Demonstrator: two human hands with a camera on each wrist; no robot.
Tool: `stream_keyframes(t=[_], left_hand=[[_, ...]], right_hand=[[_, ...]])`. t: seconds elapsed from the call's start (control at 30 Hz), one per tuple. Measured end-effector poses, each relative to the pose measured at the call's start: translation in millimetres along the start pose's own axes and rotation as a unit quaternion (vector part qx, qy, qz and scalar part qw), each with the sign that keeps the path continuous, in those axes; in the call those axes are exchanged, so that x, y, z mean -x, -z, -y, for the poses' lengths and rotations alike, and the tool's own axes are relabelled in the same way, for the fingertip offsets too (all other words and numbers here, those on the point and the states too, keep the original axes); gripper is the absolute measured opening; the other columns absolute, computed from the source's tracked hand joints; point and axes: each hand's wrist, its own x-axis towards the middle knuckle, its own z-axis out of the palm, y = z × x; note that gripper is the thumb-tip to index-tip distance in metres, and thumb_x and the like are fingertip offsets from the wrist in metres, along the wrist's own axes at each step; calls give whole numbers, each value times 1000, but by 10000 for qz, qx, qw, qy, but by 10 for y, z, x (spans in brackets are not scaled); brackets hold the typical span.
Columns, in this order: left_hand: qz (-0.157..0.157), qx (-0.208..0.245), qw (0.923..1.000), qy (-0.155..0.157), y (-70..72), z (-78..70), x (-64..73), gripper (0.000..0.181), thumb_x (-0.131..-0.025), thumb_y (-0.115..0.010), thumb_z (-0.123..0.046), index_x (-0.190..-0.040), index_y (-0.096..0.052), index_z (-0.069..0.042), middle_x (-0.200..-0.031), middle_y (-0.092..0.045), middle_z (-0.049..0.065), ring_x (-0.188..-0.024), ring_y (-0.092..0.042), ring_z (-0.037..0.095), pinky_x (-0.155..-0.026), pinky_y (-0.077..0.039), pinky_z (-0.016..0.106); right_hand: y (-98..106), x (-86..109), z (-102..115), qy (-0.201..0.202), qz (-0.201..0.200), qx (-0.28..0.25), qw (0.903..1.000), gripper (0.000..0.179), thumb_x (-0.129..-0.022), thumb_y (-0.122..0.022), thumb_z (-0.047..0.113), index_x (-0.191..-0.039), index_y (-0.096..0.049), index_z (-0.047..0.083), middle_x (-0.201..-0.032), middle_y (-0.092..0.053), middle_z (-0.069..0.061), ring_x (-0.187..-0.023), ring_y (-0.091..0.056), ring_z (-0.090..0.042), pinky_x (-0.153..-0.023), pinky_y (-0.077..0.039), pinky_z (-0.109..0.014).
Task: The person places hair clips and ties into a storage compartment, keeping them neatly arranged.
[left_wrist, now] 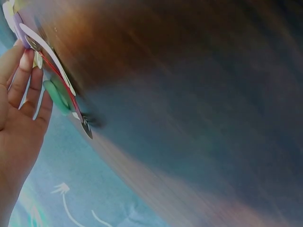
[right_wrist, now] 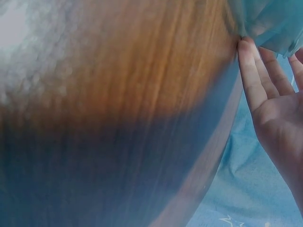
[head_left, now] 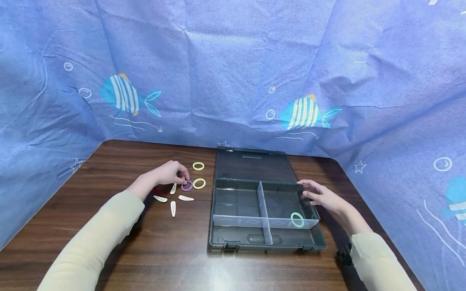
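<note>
My left hand [head_left: 171, 173] pinches a purple hair tie [head_left: 187, 186] at its near-left rim, low over the table; the left wrist view shows the fingertips against the purple band [left_wrist: 20, 30]. Around it lie two yellow hair ties [head_left: 199, 184], several white snap hair clips [head_left: 173, 208] and a red clip [head_left: 159, 192] partly behind the wrist. A green hair tie [left_wrist: 57, 97] by the fingers appears only in the left wrist view. With fingers nearly straight, my right hand [head_left: 320, 196] touches the right wall of a dark translucent organizer box [head_left: 238, 202]. A mint green hair tie [head_left: 297, 220] leans over the box's divider.
The box lid [head_left: 255, 165] lies opened back toward the curtain [head_left: 233, 72]. Clear dividers [head_left: 263, 202] split the box into several compartments. Brown wood tabletop [head_left: 171, 254] extends in front and to the left. A dark strap [head_left: 344, 255] sits at the right wrist.
</note>
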Motion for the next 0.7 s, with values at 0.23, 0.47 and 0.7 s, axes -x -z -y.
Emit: stream_keyframes(t=[0.23, 0.47, 0.7], left_hand=[[31, -12, 10000, 7, -36, 20, -33, 6, -77, -71, -8, -74, -70, -14, -67, -62, -10, -65, -53, 4, -62, -44, 22], [-25, -84, 9999, 116, -45, 24, -55, 11, -74, -68, -6, -70, -67, -16, -65, -60, -10, -62, -51, 5, -61, -44, 23], [-83, -18, 9999, 95, -28, -4, -48, 10, -75, -67, -6, -70, -65, -15, -65, -59, -9, -63, -51, 5, -62, -43, 22]], right_hand=[[3, 18, 7, -53, 15, 31, 10000, 48, -99, -48, 24, -141, -33, 5, -142, -32, -27, -114, -52, -24, -88, -48, -46], [0, 15, 3, -36, -68, 166, 9998, 48, -99, -48, 26, -141, -34, 7, -140, -35, -26, -111, -54, -18, -88, -49, -47], [17, 9, -19, -5, 6, 142, 9999, 49, -99, -48, 26, -142, -33, 7, -141, -34, -26, -110, -55, -12, -88, -48, -48]])
